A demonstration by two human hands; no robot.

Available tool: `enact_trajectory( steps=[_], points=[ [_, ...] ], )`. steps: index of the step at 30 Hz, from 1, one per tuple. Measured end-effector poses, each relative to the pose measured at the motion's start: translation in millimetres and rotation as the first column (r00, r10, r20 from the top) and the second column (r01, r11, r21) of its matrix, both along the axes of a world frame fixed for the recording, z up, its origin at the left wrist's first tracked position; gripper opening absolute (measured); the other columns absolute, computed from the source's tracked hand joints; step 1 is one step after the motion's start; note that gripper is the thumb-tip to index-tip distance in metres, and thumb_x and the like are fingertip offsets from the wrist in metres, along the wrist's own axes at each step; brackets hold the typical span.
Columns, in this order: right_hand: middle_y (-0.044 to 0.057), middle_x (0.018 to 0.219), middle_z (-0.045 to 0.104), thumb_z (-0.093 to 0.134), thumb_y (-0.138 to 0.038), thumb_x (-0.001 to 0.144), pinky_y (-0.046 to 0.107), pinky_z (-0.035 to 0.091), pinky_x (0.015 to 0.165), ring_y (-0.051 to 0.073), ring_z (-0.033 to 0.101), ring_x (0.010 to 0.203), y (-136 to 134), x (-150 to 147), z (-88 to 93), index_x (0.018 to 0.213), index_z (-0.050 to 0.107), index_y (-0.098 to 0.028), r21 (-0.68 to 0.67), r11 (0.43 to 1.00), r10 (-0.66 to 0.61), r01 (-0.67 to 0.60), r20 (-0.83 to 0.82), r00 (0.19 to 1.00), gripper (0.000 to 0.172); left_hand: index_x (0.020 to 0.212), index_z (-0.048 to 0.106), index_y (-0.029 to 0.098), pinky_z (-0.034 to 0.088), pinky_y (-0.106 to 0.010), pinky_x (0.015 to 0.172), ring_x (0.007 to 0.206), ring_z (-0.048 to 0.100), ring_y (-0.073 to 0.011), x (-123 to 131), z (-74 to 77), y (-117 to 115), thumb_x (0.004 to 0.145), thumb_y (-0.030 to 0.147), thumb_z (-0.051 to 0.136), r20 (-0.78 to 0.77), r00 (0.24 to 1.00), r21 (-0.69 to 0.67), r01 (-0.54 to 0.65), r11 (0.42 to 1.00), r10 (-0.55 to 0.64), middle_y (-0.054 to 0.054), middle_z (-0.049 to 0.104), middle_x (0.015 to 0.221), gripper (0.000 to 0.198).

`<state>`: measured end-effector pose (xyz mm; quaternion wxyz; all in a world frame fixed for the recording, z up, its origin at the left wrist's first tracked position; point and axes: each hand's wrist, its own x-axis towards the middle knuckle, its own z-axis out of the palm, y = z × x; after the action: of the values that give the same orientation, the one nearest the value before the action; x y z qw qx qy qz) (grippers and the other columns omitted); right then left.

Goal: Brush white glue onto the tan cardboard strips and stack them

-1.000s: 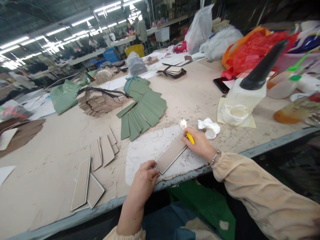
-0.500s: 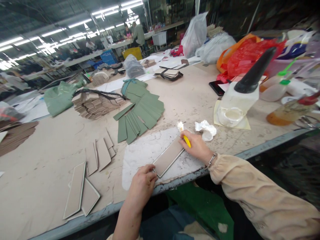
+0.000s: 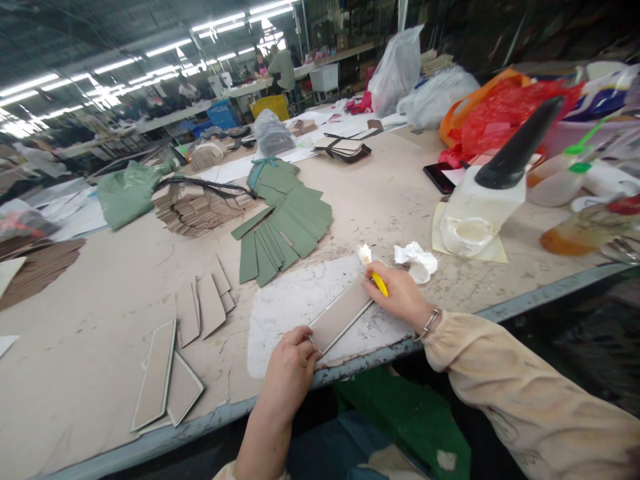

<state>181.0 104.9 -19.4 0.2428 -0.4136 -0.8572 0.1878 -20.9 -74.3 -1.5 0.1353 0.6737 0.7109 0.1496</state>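
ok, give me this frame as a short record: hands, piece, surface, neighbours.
left hand: fingertips at near-left end of the beige panel; pinching or just steadying, unclear
right hand: holding a yellow tool over the panel's far end
panel: flat, pale border along its edges
surface: white sheet on the table
left: pale-edged panels, plain beige pieces
beyond: fanned green pieces
right: crumpled white wad, white container with black top

Since half a second ago, our view has swung slightly toward nine o'clock: the flat white paper sheet (image 3: pixel 7 344) between eight and nine shows more (though less than a second ago), and near seven more of our beige fabric left cuff (image 3: pixel 227 472) appears.
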Motion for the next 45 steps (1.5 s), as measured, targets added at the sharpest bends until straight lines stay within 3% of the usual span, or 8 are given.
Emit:
enact_trajectory(
  steps=[14,23,29,37,45],
  points=[
    [0.001,0.075,0.062,0.049,-0.026,0.080,0.027,0.038,0.062,0.017,0.058,0.066,-1.2,1.8,2.5,0.089,0.052,-0.022,-0.014,1.000,0.013,-0.013,-0.018,1.000,0.010,0.065,0.067,0.018,0.051,-0.034,0.083,0.091,0.059,-0.0196,1.6,-2.9,-0.8,0.079,0.014,0.059,-0.015,1.000,0.002,-0.020,1.000,0.020,-0.006,0.062,0.106,0.017],
    [-0.001,0.075,0.061,0.051,-0.025,0.078,0.027,0.041,0.065,0.016,0.059,0.066,-2.5,3.0,6.5,0.087,0.051,-0.023,-0.039,0.999,0.002,-0.007,-0.138,0.990,0.009,0.066,0.068,0.018,0.050,-0.038,0.088,0.100,0.057,-0.0230,3.1,0.5,-1.4,0.080,0.015,0.059,-0.026,0.999,-0.010,-0.044,0.999,0.044,-0.009,0.058,0.116,0.017],
    [0.000,0.073,0.061,0.052,-0.024,0.077,0.027,0.042,0.065,0.016,0.059,0.065,-2.6,4.7,8.1,0.086,0.052,-0.023,-0.058,0.998,-0.004,-0.003,-0.117,0.993,0.009,0.069,0.071,0.020,0.047,-0.043,0.091,0.105,0.054,-0.0269,1.4,-0.4,-0.9,0.077,0.022,0.065,-0.067,0.998,-0.007,-0.007,1.000,0.006,-0.010,0.061,0.116,0.010],
    [0.000,0.075,0.062,0.051,-0.023,0.077,0.027,0.043,0.065,0.016,0.059,0.065,-1.3,4.5,5.4,0.087,0.052,-0.023,-0.044,0.999,0.005,-0.010,-0.121,0.993,0.010,0.064,0.068,0.021,0.050,-0.042,0.088,0.100,0.057,-0.0257,4.6,-1.8,1.9,0.073,0.020,0.069,-0.087,0.995,0.046,-0.039,0.998,0.043,-0.008,0.065,0.113,0.010],
    [0.000,0.074,0.061,0.051,-0.024,0.078,0.028,0.043,0.067,0.017,0.059,0.065,-1.8,5.1,4.7,0.087,0.051,-0.023,-0.060,0.998,-0.002,-0.004,-0.102,0.995,0.009,0.063,0.066,0.019,0.049,-0.043,0.089,0.103,0.057,-0.0262,6.8,0.7,2.2,0.074,0.018,0.068,-0.068,0.996,0.008,-0.064,0.998,0.064,-0.008,0.065,0.112,0.011]
  ],
)
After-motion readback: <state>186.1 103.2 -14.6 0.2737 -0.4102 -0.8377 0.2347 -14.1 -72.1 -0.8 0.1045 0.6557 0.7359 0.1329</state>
